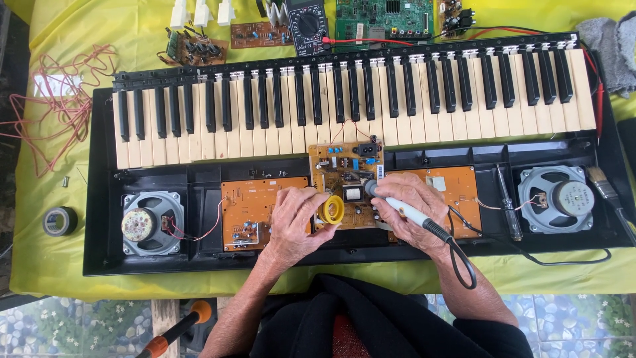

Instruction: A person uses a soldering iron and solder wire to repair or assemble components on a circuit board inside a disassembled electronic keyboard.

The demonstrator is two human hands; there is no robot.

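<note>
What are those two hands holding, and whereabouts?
Right hand grips a soldering iron around its white handle. Left hand holds a yellow solder spool by its rim.

Around the small circuit board the room is tight. Directly behind it the keybed runs the full width of the black case, walling off that side. Left and right of the board lie orange boards, then a speaker at each end. A screwdriver lies right of the board, with a black cord looping across the case's near edge. The case's near rim left of the board stands open.
</note>
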